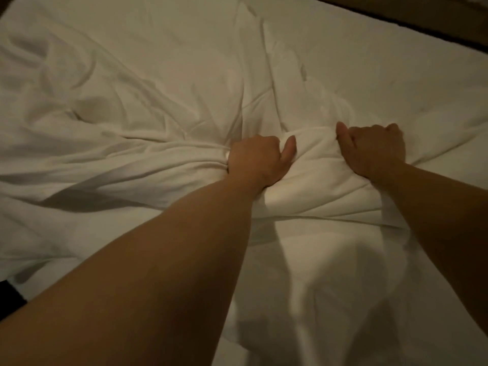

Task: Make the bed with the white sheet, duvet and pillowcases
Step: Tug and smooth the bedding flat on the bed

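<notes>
My left hand [254,158] and right hand [375,149] each clench a fistful of the white duvet [158,101], side by side on one bunched ridge. That ridge runs left to right; the duvet's bulk lies beyond and left, nearer my left hand.

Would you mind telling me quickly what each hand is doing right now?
Left hand: closed, gripping a bunched fold of the white duvet.
Right hand: closed, gripping the same fold.

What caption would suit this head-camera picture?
Both hands, left and right, grip a bunched fold of the white duvet on the bed.
</notes>
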